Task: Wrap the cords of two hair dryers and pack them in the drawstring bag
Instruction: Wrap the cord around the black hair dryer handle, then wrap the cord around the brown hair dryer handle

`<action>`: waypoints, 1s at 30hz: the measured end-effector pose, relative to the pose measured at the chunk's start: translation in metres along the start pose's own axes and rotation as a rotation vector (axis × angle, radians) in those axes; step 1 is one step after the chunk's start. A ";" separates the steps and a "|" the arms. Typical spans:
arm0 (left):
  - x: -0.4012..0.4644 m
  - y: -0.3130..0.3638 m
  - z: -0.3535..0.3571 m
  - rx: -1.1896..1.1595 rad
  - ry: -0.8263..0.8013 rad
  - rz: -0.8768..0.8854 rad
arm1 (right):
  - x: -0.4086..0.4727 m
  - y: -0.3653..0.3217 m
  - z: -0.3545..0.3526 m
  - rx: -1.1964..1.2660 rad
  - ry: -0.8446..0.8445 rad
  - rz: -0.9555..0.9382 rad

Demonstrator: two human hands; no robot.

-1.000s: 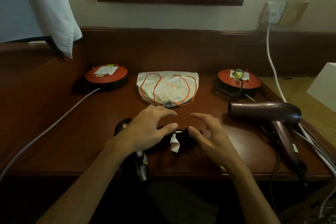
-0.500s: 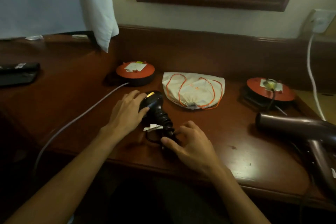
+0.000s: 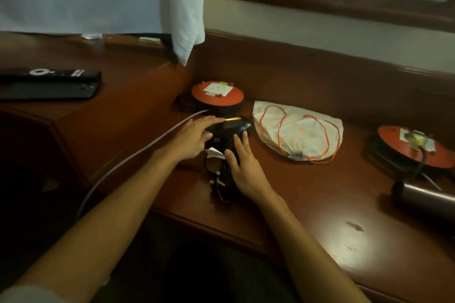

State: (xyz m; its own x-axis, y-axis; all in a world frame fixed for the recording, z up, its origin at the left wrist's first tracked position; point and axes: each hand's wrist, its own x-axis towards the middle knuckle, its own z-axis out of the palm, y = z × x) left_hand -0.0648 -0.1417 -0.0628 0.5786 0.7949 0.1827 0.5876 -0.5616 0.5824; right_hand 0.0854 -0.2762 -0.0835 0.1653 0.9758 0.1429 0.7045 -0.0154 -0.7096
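Observation:
A black hair dryer lies on the wooden desk, its dark cord bundled near the desk's front edge with a white tag on it. My left hand rests flat on the dryer's body, fingers spread. My right hand lies over the handle and cord, fingers extended. The white drawstring bag with orange strings sits just right of the dryer, its mouth gathered. A second, brownish hair dryer lies at the right edge, partly cut off.
Two orange cable reels stand at the back of the desk. A grey cable runs off the front left. A black remote on a dark tray lies far left. A white towel hangs above.
The view has swung left and closer. The black dryer has turned and shifted toward the left reel. My right hand has moved up from the cord bundle onto the handle.

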 end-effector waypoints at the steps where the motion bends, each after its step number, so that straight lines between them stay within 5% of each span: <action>1: 0.006 -0.004 -0.007 -0.012 -0.007 -0.035 | 0.007 -0.006 0.006 0.001 0.000 0.011; 10: 0.046 -0.016 -0.048 0.000 -0.067 -0.190 | 0.046 -0.031 0.031 0.116 -0.086 0.117; 16: 0.031 0.031 -0.045 -0.028 0.016 -0.213 | 0.025 -0.030 0.001 0.487 -0.066 0.121; 19: 0.014 0.054 -0.033 -0.020 0.057 -0.119 | -0.002 -0.016 -0.012 0.385 -0.012 0.131; 30: -0.002 0.189 0.054 -0.059 -0.193 0.162 | -0.120 0.060 -0.164 -0.276 0.229 0.174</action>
State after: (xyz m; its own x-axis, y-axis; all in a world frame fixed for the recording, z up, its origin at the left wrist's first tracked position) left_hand 0.0760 -0.2618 0.0045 0.7628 0.6343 0.1260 0.4483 -0.6590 0.6039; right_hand 0.2210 -0.4297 -0.0296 0.4263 0.8801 0.2091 0.8060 -0.2646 -0.5294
